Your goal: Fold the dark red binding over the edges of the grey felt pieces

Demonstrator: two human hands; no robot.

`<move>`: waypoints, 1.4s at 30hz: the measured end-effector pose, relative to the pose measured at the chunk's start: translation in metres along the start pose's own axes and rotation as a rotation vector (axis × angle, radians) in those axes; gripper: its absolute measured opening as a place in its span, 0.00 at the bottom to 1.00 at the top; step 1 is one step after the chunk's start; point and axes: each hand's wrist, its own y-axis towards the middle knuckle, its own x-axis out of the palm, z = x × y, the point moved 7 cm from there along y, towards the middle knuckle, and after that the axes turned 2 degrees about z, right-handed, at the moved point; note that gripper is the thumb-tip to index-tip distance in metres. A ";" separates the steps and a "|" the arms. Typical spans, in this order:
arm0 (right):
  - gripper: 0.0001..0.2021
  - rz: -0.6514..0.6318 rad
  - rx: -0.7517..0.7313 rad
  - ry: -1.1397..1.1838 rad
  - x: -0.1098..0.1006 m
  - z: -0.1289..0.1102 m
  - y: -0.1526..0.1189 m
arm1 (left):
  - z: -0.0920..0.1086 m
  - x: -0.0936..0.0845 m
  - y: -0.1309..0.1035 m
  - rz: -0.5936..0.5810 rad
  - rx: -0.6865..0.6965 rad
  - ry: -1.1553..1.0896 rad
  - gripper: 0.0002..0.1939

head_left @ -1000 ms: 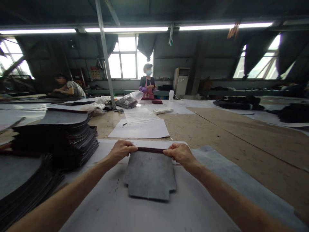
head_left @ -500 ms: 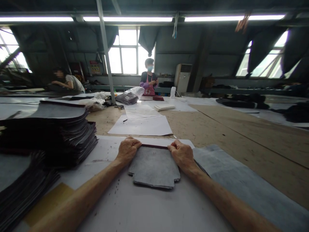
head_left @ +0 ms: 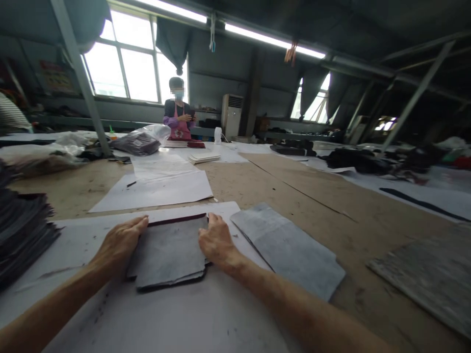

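Observation:
A grey fabric piece (head_left: 171, 252) with a dark red top edge and notched lower corners lies on white paper in front of me. More than one layer shows along its lower edge. My left hand (head_left: 123, 240) holds its upper left corner, fingers pressed together along the side. At the upper right side, my right hand (head_left: 218, 241) grips the edge with bent fingers; its thumb and fingertips are partly hidden. Just right of that hand lies a larger pale grey fabric piece (head_left: 290, 247), apart from the held one.
A tall stack of dark fabric pieces (head_left: 25, 235) stands at the left. White sheets (head_left: 158, 191) and a plastic-wrapped bundle (head_left: 138, 141) lie farther back. A grey slab (head_left: 434, 274) is at the right. Across the table, a person in a pink apron (head_left: 180, 128) stands near a metal pole (head_left: 83, 83).
The view has turned to the right, so the stack slides toward the left edge. Both hands stay at the fabric piece; its upper edge now tilts slightly.

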 end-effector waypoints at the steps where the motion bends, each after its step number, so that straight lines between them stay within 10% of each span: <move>1: 0.15 -0.001 0.001 0.012 0.002 -0.002 -0.002 | 0.001 0.003 -0.002 -0.010 -0.002 0.019 0.21; 9: 0.13 -0.055 -0.126 0.069 -0.030 0.000 -0.022 | 0.016 0.009 -0.011 -0.030 -0.022 0.179 0.32; 18: 0.06 -0.042 0.020 -0.080 -0.133 0.110 -0.085 | 0.050 -0.015 -0.093 -0.005 0.294 0.169 0.25; 27: 0.05 -0.076 -0.017 -0.055 -0.121 0.130 -0.077 | 0.152 0.059 -0.180 -0.338 0.673 -0.035 0.17; 42: 0.11 -0.107 0.020 0.069 -0.117 0.141 -0.071 | 0.215 0.124 -0.168 -0.415 0.742 0.175 0.14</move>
